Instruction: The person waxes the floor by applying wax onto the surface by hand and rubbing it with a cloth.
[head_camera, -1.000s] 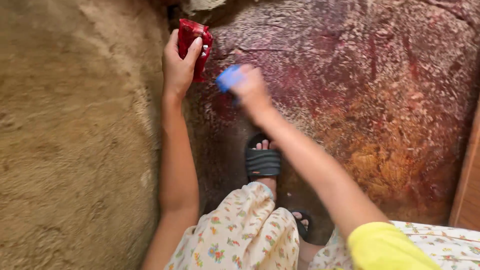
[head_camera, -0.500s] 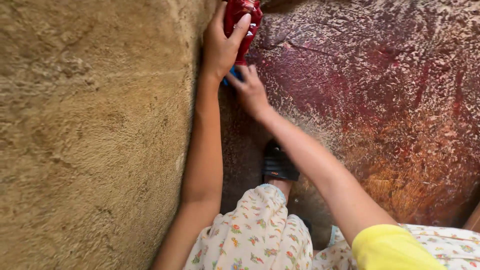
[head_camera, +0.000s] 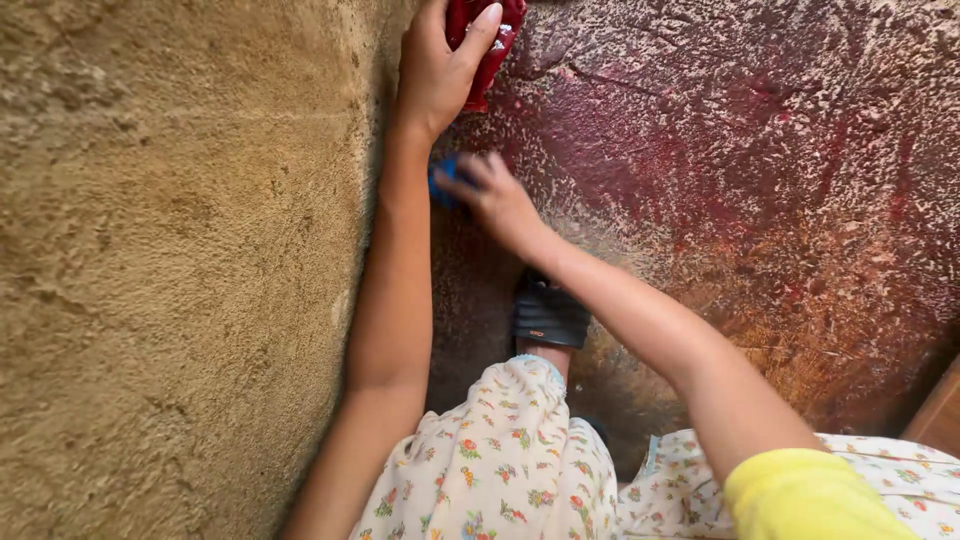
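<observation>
Rough floor (head_camera: 760, 150), stained red, beside a coarse tan wall (head_camera: 170, 270). Left hand (head_camera: 435, 70) clenched round a red packet (head_camera: 478, 30); just below, right hand (head_camera: 495, 195) grasping a blue scrubber (head_camera: 442, 180) against the floor.

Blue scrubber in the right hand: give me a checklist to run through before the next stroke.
1. Right hand grips the blue scrubber: ok, fingers closed on it.
2. Scrubber touching the red floor: cannot tell, hand hides the contact.
3. Left hand holds the red packet: ok, fingers wrapped round it.
4. Packet shut or open: cannot tell, top cut off by the frame.
5. Foot in black sandal apart from the scrubber: ok.
6. Left arm away from the scrubber: not ok, the scrubber sits right beside the forearm.
</observation>
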